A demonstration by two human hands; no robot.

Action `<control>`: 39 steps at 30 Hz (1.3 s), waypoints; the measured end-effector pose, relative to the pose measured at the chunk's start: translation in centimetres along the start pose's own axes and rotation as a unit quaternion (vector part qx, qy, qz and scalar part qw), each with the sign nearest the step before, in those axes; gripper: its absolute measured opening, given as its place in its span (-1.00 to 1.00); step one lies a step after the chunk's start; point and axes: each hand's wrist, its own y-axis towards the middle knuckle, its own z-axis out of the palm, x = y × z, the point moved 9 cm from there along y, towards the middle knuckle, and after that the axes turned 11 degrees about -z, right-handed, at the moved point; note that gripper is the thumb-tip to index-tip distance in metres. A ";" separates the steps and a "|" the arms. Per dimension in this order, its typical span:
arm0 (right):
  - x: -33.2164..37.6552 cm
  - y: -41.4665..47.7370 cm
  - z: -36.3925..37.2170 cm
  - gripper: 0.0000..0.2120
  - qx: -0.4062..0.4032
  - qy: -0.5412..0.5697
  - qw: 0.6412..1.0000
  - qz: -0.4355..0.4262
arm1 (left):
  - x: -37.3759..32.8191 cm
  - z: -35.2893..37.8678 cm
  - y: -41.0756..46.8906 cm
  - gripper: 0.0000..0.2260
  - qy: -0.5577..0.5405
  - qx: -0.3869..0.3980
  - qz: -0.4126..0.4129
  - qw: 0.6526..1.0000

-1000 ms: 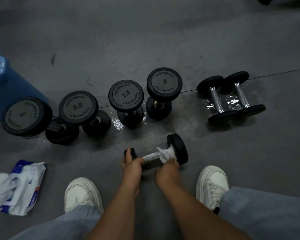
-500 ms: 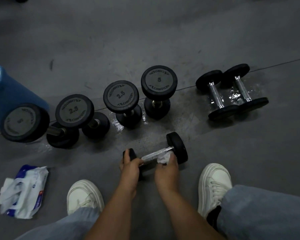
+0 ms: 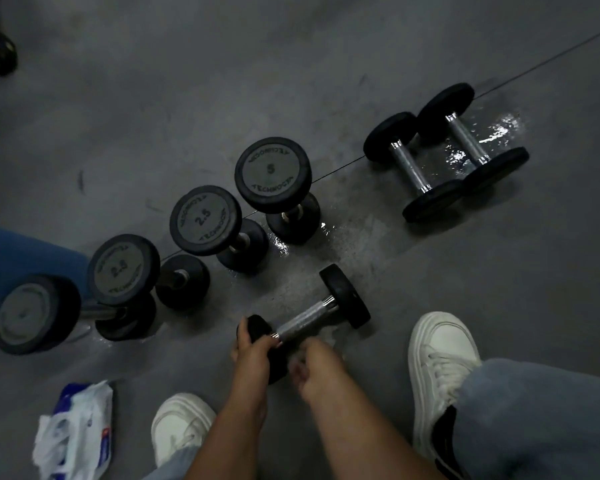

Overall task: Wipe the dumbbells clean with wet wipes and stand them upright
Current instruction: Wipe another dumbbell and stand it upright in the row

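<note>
— Which one's being held?
— The small black dumbbell with the chrome handle [image 3: 307, 315]. It lies on the grey floor [image 3: 465, 278], just before the white shoes [image 3: 440, 362]. The left hand [image 3: 253, 351] grips its near head.
— And the right hand [image 3: 314, 367]?
— Just beside the left, by the handle; too blurred to tell what it holds.
— Others?
— Four black upright dumbbells [image 3: 272, 174] behind it.
</note>
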 end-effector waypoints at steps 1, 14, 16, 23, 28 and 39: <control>0.5 0.8 0.0 -0.88 -0.016 0.053 0.998 0.007 | 0.0 0.0 0.0 -0.19 0.002 0.001 0.002 1.000; 6.3 -0.4 3.0 -0.92 0.046 0.278 0.959 -0.022 | 0.5 0.1 0.6 -0.21 -0.014 0.015 0.018 1.000; 7.2 -0.6 1.6 -0.86 0.007 0.063 0.985 -0.162 | 0.4 0.2 0.5 -0.17 -0.017 0.018 0.012 1.000; 6.4 -0.1 0.1 -0.75 0.022 -0.208 0.938 -0.277 | 0.2 0.1 0.3 -0.19 -0.015 0.018 0.026 0.999; -0.6 0.7 0.5 -0.82 -0.023 0.233 0.965 0.117 | 0.4 -0.1 0.5 -0.13 -0.012 0.015 0.008 1.000; 7.2 -2.5 0.5 -0.51 -0.065 -0.232 0.904 -0.353 | 0.7 0.0 1.0 -0.14 -0.025 0.028 0.010 0.999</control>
